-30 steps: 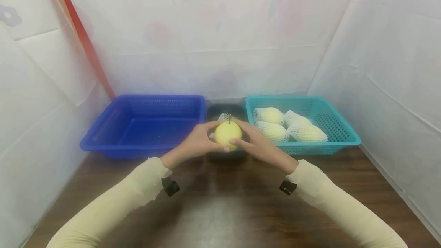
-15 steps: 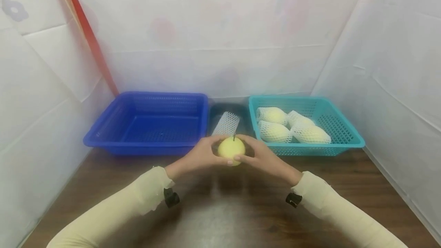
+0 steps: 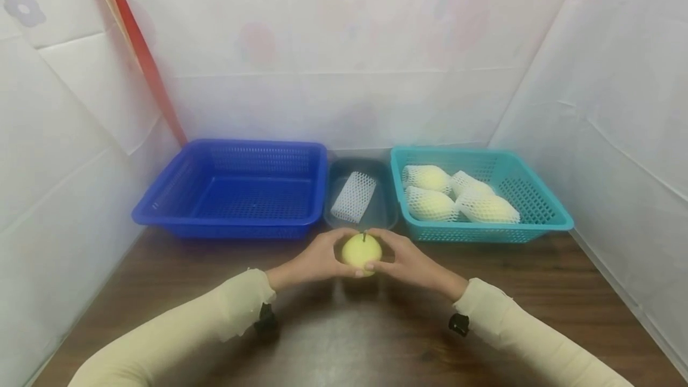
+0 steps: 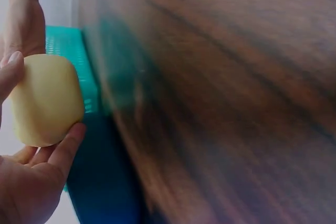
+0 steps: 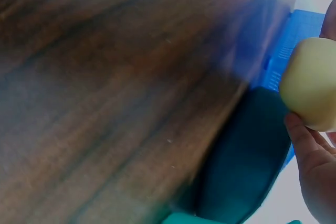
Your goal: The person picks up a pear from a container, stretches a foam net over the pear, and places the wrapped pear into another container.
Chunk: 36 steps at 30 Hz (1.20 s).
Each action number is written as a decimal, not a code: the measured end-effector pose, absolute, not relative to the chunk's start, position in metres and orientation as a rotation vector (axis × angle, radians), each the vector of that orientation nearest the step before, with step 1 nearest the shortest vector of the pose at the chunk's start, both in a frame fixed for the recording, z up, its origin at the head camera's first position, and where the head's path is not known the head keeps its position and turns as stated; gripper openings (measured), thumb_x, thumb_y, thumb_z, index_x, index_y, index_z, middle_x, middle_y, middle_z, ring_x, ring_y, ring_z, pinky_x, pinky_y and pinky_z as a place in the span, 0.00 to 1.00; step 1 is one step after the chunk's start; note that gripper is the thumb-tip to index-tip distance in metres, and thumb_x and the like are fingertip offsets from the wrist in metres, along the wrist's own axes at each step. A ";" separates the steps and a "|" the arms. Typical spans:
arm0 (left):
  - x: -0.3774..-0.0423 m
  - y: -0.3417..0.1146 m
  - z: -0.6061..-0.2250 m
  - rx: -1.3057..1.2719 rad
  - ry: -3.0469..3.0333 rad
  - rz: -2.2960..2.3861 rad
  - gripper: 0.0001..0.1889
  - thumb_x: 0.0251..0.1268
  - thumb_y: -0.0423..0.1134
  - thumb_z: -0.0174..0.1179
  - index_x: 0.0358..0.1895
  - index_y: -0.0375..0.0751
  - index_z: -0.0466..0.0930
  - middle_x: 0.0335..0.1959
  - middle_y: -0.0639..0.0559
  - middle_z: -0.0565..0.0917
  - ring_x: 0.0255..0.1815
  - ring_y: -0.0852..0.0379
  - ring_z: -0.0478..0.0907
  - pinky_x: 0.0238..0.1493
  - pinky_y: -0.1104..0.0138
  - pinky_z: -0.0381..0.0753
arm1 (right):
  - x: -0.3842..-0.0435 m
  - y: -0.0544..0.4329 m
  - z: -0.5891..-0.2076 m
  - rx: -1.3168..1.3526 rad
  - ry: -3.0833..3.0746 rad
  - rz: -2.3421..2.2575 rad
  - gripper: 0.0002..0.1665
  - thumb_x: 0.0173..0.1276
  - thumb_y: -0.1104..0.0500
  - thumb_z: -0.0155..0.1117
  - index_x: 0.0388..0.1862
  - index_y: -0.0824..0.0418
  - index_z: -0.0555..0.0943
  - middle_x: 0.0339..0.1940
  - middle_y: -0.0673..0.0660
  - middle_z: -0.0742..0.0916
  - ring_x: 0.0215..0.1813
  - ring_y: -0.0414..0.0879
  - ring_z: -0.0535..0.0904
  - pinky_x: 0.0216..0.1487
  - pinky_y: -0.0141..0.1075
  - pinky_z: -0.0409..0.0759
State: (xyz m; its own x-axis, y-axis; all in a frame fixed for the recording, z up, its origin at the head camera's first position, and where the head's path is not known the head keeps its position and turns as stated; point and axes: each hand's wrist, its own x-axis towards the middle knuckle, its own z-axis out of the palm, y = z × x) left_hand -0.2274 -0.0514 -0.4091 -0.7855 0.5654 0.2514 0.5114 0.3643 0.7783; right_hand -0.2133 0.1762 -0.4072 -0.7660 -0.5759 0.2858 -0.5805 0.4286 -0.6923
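Note:
A round yellow pear (image 3: 362, 252) with a short dark stem is held up between both hands, in front of the dark tray. My left hand (image 3: 321, 258) grips its left side, thumb near and fingers on the far side. On the opposite side my right hand (image 3: 407, 261) grips it the same way, the two thumb tips almost meeting. Both wrist views show the bare pear (image 4: 48, 99) with fingers curled against its skin. Behind it, a white foam net sleeve (image 3: 354, 197) lies in the dark tray (image 3: 386, 211).
To the left stands a blue basket (image 3: 226, 229) with nothing seen inside. A teal basket (image 3: 484, 233) on the right holds several yellow pears in foam nets (image 3: 432, 203). All stand on a brown wooden table (image 3: 344, 339), with white sheeting (image 3: 344, 106) behind and at the sides.
Both hands have brought the pear back from over the dark tray, toward the person. The foam net sleeve, mostly hidden before, now shows whole in the tray.

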 end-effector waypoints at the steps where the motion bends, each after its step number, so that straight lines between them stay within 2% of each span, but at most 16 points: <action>1: -0.227 -0.052 -0.411 1.007 2.544 1.416 0.38 0.37 0.48 0.78 0.56 0.40 0.75 0.50 0.51 0.80 0.49 0.56 0.75 0.52 0.56 0.74 | -0.213 0.176 -0.409 1.076 -2.652 1.304 0.35 0.60 0.50 0.70 0.64 0.60 0.70 0.60 0.54 0.77 0.60 0.47 0.72 0.56 0.40 0.76; 4: -0.228 -0.052 -0.419 1.012 2.542 1.407 0.37 0.37 0.48 0.78 0.55 0.39 0.75 0.48 0.52 0.81 0.48 0.57 0.75 0.51 0.58 0.74 | -0.212 0.175 -0.414 1.072 -2.673 1.339 0.35 0.60 0.48 0.70 0.63 0.58 0.71 0.59 0.52 0.78 0.60 0.45 0.73 0.54 0.38 0.76; 12: -0.228 -0.053 -0.433 0.992 2.504 1.388 0.37 0.35 0.48 0.78 0.52 0.38 0.74 0.44 0.52 0.79 0.45 0.56 0.74 0.48 0.58 0.75 | -0.212 0.173 -0.428 1.071 -2.714 1.251 0.37 0.58 0.47 0.71 0.62 0.60 0.71 0.57 0.51 0.79 0.57 0.43 0.74 0.54 0.39 0.76; 20: -0.228 -0.053 -0.437 0.971 2.537 1.323 0.37 0.33 0.46 0.78 0.51 0.40 0.72 0.43 0.53 0.78 0.44 0.56 0.74 0.46 0.58 0.75 | -0.211 0.169 -0.427 1.076 -2.748 1.197 0.38 0.56 0.46 0.73 0.60 0.59 0.71 0.54 0.49 0.79 0.55 0.41 0.75 0.53 0.38 0.76; 25: -0.229 -0.053 -0.438 0.999 2.531 1.305 0.37 0.33 0.45 0.79 0.52 0.39 0.71 0.44 0.52 0.77 0.44 0.56 0.74 0.46 0.60 0.75 | -0.214 0.169 -0.411 1.110 -2.806 1.131 0.36 0.57 0.43 0.71 0.58 0.59 0.71 0.51 0.49 0.80 0.53 0.41 0.75 0.52 0.37 0.76; 30: -0.228 -0.053 -0.439 1.022 2.550 1.272 0.38 0.33 0.44 0.79 0.53 0.37 0.70 0.46 0.49 0.78 0.47 0.54 0.74 0.48 0.60 0.74 | -0.225 0.167 -0.379 1.056 -2.814 1.170 0.29 0.62 0.49 0.68 0.58 0.61 0.72 0.51 0.56 0.81 0.53 0.45 0.77 0.51 0.37 0.78; 36: -0.227 -0.053 -0.438 1.012 2.571 1.278 0.40 0.32 0.45 0.80 0.54 0.35 0.70 0.48 0.47 0.78 0.50 0.51 0.74 0.52 0.55 0.73 | -0.255 0.155 -0.342 1.056 -2.715 1.031 0.20 0.64 0.56 0.66 0.52 0.64 0.77 0.46 0.58 0.84 0.49 0.49 0.79 0.52 0.40 0.77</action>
